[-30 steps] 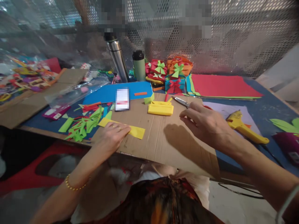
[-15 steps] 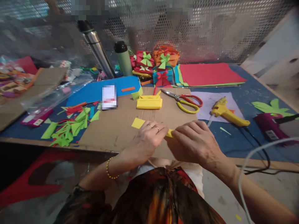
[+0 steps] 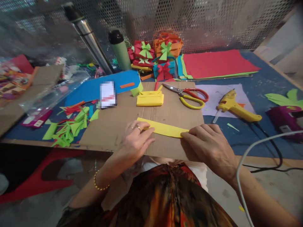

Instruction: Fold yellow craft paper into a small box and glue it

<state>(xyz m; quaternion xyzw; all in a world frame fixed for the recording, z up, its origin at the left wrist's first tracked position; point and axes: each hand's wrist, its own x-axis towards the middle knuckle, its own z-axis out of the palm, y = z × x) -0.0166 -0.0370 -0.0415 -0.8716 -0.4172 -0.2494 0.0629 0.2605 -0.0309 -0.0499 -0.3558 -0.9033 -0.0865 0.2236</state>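
Note:
A long yellow paper strip (image 3: 167,129) stretches between my two hands over the brown cardboard (image 3: 113,134). My left hand (image 3: 136,138), with rings on its fingers, is closed on the strip near its left end. The right end is pinched in my right hand (image 3: 209,142). Just beyond the strip sits a folded yellow paper piece (image 3: 150,98), shaped like a small purse. Behind it to the right lie scissors (image 3: 189,94) with one red and one yellow handle. A yellow glue gun (image 3: 236,105) rests on light purple paper (image 3: 205,91).
Green and red paper scraps (image 3: 69,126) lie at the left. Blue paper (image 3: 94,86), a steel flask (image 3: 91,41), a green bottle (image 3: 120,50) and small paper bags with bows (image 3: 163,53) stand farther back. Red sheets (image 3: 217,63) are stacked at right. A white cable (image 3: 255,140) crosses the right side.
My hands have moved apart, the left leftward and the right rightward. More of the yellow strip now shows between them, where before they nearly covered it. The view has shifted slightly.

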